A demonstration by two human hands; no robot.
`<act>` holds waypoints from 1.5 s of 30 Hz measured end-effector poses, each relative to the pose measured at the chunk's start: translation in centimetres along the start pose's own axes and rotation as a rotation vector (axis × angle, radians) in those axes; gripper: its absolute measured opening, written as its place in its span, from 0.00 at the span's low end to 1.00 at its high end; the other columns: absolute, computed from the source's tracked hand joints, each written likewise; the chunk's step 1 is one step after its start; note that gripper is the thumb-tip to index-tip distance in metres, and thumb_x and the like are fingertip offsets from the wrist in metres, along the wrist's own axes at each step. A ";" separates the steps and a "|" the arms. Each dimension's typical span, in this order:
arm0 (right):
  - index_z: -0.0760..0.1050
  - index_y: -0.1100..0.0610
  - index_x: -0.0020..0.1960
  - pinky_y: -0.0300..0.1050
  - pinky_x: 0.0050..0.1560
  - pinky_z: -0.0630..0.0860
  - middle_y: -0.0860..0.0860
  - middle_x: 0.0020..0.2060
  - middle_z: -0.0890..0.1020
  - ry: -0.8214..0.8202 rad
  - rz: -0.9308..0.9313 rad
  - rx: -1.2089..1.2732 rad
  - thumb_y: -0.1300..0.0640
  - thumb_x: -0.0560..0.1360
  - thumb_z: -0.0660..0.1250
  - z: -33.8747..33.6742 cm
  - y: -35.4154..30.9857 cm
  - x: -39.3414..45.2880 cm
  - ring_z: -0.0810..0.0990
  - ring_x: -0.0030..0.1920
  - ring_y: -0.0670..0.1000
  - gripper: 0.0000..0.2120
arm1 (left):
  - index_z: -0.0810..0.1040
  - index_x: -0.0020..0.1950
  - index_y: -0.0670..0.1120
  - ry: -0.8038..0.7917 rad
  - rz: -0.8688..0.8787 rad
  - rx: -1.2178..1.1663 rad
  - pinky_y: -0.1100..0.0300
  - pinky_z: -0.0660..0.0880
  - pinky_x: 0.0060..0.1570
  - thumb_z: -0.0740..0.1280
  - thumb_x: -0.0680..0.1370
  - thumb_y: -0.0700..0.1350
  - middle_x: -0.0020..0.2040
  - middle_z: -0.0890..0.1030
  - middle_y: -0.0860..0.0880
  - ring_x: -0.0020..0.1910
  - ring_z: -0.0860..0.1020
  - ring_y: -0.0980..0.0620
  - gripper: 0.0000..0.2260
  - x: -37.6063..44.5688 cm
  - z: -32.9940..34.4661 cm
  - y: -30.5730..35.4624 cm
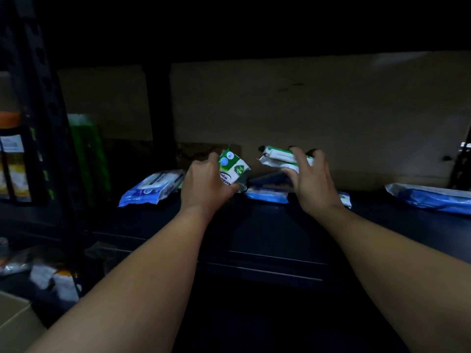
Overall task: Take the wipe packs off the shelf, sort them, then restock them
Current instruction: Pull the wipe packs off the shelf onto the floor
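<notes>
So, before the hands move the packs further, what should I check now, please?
1. Left hand grips the green pack: ok.
2. Right hand holds the white-green packs: ok, but how many cannot tell.
3. Blue pack lies flat at the left of the shelf: ok.
4. Blue packs under the hands sorted: cannot tell.
5. Long blue pack at the right sorted: cannot tell.

A dim stockroom or shop storage aisle. A dark metal shelf (267, 225) with a punched upright post (38, 103) carries sealed wipe packs (153, 186) lying along it, large cardboard boxes (318, 118) stand at its back edge, and bottled goods (12, 159) fill the neighbouring bay.
</notes>
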State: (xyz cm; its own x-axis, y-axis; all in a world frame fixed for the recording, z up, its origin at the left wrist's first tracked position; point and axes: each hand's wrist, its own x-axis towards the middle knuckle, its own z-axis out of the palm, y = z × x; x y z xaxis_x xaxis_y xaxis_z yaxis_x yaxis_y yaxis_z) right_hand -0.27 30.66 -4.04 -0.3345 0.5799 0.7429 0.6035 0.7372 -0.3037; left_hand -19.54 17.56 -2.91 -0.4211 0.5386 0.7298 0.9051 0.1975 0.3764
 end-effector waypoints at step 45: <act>0.34 0.25 0.74 0.66 0.66 0.68 0.48 0.81 0.40 -0.860 0.373 0.188 0.39 0.83 0.57 0.7 -10.4 -45.5 0.61 0.76 0.68 0.34 | 0.57 0.79 0.59 -0.615 -0.760 -0.044 0.37 0.64 0.70 0.54 0.71 0.79 0.77 0.67 0.51 0.77 0.62 0.42 0.42 -45.9 -7.7 -9.5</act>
State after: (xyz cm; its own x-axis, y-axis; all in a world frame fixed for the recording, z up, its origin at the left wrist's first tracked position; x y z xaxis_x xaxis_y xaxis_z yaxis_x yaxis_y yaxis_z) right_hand 8.19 -3.17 -35.07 -0.6067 0.7897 -0.0916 0.6778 0.4536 -0.5786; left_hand -9.22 -15.35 -35.61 -0.7757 0.6163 -0.1362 0.3974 0.6445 0.6532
